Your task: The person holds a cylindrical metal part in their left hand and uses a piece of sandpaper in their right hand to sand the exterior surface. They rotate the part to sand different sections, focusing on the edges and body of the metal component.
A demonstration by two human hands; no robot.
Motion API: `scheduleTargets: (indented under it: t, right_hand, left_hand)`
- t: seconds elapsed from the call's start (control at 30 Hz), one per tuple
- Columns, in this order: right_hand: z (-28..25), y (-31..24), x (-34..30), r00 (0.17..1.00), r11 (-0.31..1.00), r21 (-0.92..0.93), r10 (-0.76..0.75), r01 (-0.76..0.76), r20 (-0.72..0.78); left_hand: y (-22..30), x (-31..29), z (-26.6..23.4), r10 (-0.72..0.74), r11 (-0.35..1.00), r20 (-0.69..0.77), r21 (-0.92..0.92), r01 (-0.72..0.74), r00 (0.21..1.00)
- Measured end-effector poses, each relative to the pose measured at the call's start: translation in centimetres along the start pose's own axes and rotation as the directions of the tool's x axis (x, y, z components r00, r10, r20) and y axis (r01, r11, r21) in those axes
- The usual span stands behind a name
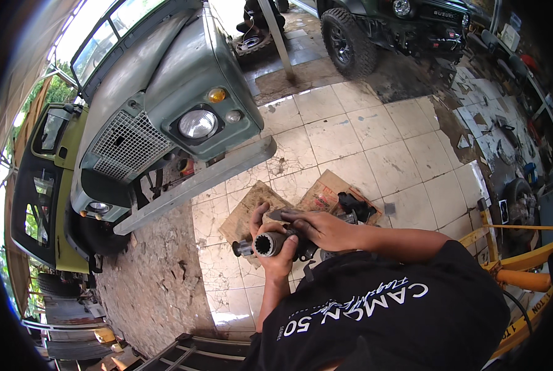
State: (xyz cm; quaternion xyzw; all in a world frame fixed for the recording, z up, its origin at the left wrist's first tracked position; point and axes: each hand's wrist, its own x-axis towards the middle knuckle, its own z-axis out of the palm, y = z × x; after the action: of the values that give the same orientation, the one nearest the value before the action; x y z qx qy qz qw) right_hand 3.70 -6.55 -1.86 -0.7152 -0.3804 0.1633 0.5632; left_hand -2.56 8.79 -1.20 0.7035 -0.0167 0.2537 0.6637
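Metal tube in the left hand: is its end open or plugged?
Open: the splined metal tube in the left hand shows a dark, toothed hollow at its near end. The far end is hidden; cannot tell.

Your head camera looks down at your left hand [280,261] and right hand [318,227], near. Its wide fisheye reaches the far vehicles [187,68].

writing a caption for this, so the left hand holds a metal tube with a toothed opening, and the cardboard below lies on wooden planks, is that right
Not the planks: the head view shows the cardboard lying on pale tiles. The left hand does hold a metal tube with a toothed opening.
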Motion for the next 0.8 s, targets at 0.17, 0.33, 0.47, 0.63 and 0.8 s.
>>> scheduleTargets:
  t: [0.17,0.33,0.47,0.63,0.8]
  right_hand:
    - [-0.2,-0.3,-1.9,1.000,1.000,0.011,0.013,-0.013,0.014]
    - [-0.6,-1.8,0.1,0.985,0.980,0.140,0.125,-0.141,0.123]
    - [-1.6,-1.9,-3.0,0.996,0.997,0.065,-0.037,0.032,0.077]
    - [-1.3,-1.1,-0.6,0.993,0.997,-0.073,0.032,-0.024,0.114]
    - [-1.3,-2.2,-2.4,0.996,0.996,-0.039,-0.076,0.077,0.037]
  left_hand:
    - [-0.5,-0.7,-0.8,0.005,0.999,0.043,0.047,-0.007,0.999]
    - [0.7,-0.8,0.0,0.066,0.994,0.066,0.084,-0.071,0.996]
    - [0.2,-0.8,-1.0,-0.036,0.997,-0.008,-0.071,0.036,0.999]
    - [0.6,0.0,-0.9,0.007,1.000,0.067,0.015,-0.008,0.998]
    - [0.4,0.4,-1.0,-0.027,0.968,-0.008,-0.251,0.024,1.000]
